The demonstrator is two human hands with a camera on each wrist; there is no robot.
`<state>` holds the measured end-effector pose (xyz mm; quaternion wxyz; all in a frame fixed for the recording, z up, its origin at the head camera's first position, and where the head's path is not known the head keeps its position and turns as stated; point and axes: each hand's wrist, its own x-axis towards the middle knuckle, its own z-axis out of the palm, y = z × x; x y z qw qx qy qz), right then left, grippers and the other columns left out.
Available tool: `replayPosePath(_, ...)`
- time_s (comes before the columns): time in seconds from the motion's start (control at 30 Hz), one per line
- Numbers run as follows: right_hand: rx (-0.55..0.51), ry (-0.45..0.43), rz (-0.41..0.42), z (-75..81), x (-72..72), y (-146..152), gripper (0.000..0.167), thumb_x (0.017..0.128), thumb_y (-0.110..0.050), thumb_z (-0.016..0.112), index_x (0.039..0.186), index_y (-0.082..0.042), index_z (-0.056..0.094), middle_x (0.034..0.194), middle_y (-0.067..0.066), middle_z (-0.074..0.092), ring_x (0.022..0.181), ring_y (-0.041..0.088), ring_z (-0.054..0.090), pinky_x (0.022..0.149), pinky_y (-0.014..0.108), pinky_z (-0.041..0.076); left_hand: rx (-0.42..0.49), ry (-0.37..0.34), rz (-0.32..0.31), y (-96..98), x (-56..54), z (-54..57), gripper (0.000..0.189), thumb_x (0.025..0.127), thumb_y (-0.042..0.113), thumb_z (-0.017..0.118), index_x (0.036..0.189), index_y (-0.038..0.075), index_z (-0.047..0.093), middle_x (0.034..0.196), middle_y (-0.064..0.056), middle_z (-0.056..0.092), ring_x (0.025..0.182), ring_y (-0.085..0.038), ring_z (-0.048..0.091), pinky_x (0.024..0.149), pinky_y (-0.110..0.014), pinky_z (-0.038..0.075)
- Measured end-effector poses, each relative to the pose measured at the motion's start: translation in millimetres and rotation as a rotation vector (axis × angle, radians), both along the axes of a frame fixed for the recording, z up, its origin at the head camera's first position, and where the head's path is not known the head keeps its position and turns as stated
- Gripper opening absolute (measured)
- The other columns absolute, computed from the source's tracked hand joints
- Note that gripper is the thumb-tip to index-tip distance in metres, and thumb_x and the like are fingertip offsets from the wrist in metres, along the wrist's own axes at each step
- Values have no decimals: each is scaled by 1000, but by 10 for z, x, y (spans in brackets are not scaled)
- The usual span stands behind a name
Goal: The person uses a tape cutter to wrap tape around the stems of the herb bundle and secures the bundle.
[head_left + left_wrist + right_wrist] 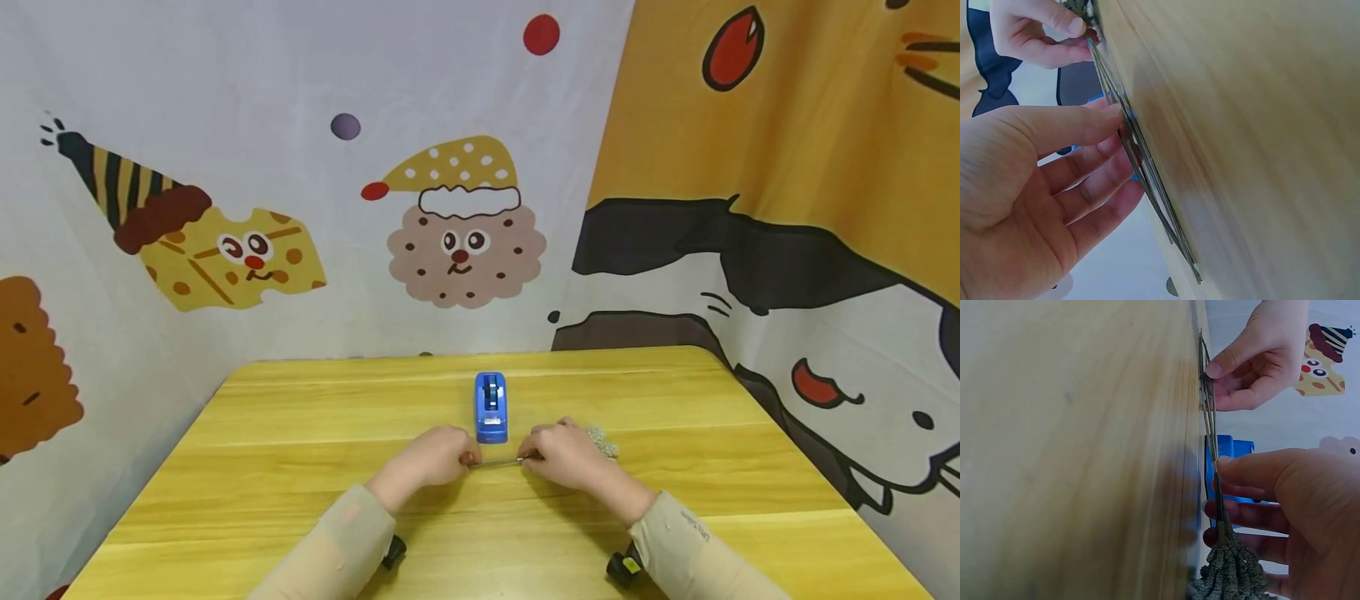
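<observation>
A bunch of thin-stemmed dried flowers (1232,569) with knobbly grey-green heads lies across both hands, low over the table. My right hand (566,454) pinches the stems between thumb and fingers just below the heads, which stick out to its right. At the other end, my left hand (438,457) holds the loose stem ends with thumb against fingers. In the left wrist view the bare stems (1160,194) fan out slightly past the fingers. Just beyond the hands stands a blue tape dispenser (491,425), its cutting end toward me.
The wood-grain table (300,417) reaches back to a curtain (360,317) printed with cartoon figures. More printed cloth hangs along the right side. Dark wrist-camera mounts (624,568) sit under both sleeves, close over the tabletop.
</observation>
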<state>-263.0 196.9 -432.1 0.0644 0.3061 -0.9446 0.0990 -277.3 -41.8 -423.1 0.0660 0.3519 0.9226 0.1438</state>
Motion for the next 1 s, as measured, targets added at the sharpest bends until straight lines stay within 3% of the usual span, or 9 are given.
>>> replayPosePath(0.57,17,54,31,-30,39,-34,6,83,-17,73,87,-19,77,85,-10,69,80,6,63,76,39,46,8,24,-34,-45,26,-7,27,79,-5,67,95,16,76,85,7,66,75,-7,53,78,-28,50)
replayPosePath(0.77,-7,32,32,-45,34,-28,6,84,-16,73,88,-19,77,85,-10,69,79,5,62,74,39,47,26,7,-32,-74,18,-9,26,78,-4,69,94,15,76,87,6,67,79,-8,56,80,-29,50)
replayPosePath(1.0,-75,-5,3,-24,-33,25,10,85,-21,73,92,-15,77,90,-6,70,79,9,64,73,33,53,76,-54,-13,-251,-56,120,22,83,0,70,102,9,74,95,-2,69,86,-16,61,80,-35,51)
